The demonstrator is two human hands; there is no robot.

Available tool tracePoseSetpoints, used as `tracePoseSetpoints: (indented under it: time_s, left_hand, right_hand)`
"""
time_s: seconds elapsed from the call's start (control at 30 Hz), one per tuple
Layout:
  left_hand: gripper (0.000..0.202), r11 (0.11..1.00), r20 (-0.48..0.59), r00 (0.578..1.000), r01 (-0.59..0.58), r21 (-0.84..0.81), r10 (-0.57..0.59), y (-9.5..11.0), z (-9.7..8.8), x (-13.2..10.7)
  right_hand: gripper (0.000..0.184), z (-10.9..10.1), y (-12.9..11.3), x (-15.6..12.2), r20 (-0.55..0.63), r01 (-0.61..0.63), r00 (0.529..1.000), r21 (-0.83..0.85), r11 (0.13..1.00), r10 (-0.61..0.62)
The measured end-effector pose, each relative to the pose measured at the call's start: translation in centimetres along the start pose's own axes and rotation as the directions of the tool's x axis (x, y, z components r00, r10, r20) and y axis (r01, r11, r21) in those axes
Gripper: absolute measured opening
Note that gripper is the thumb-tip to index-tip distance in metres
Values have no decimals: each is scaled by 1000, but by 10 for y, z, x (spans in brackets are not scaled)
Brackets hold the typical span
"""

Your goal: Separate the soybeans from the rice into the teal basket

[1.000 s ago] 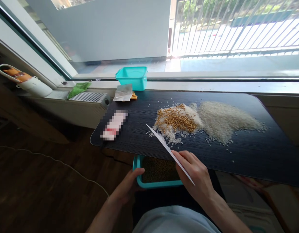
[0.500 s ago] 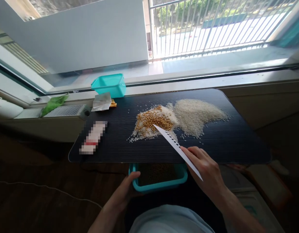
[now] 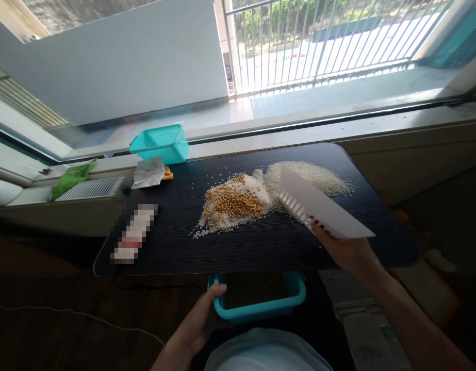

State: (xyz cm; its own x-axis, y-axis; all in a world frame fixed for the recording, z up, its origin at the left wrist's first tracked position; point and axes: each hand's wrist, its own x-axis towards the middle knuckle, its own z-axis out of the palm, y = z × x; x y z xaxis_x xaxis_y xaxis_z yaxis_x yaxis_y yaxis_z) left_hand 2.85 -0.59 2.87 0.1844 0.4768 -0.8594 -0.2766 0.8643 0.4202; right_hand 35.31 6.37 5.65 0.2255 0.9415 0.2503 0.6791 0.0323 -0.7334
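Left hand (image 3: 199, 322): below the black table's (image 3: 238, 247) near edge; thumb hooked over the left rim of the teal tub (image 3: 257, 310), fingers under it, gripping it
Teal tub: tucked under the table's near edge; brownish grains inside
Right hand (image 3: 348, 247): above the table's near right part; fingers closed on the white slotted card (image 3: 323, 208)
White slotted card: tilted above the table; slotted edge towards the heaps
Soybeans (image 3: 230, 202): mid-table; heaped on rice
Rice (image 3: 318, 178): far right of the beans; partly behind the card
Second teal tub (image 3: 160, 144): beyond the table's far left corner
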Motion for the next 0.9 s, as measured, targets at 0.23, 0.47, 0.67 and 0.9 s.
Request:
tracePoseSetpoints:
  time_s: [0.23, 0.47, 0.67, 0.9]
  left_hand:
    - [51, 999, 59, 998, 39, -31, -37, -3, 5, 6]
    - [61, 998, 60, 996, 61, 8, -61, -2, 9, 7]
    - [66, 998, 73, 995, 60, 2, -60, -1, 10, 9]
    - [65, 998, 82, 995, 57, -10, -56, -2, 9, 7]
  right_hand:
    - [24, 10, -10, -9, 50, -92, 995, 123, 988, 86]
    - [14, 8, -17, -18, 162, -82, 984, 73, 994, 69]
    - [19, 29, -22, -26, 148, -153, 981, 182, 971, 126]
    - [27, 39, -36, -24, 207, -149, 973, 223, 964, 102]
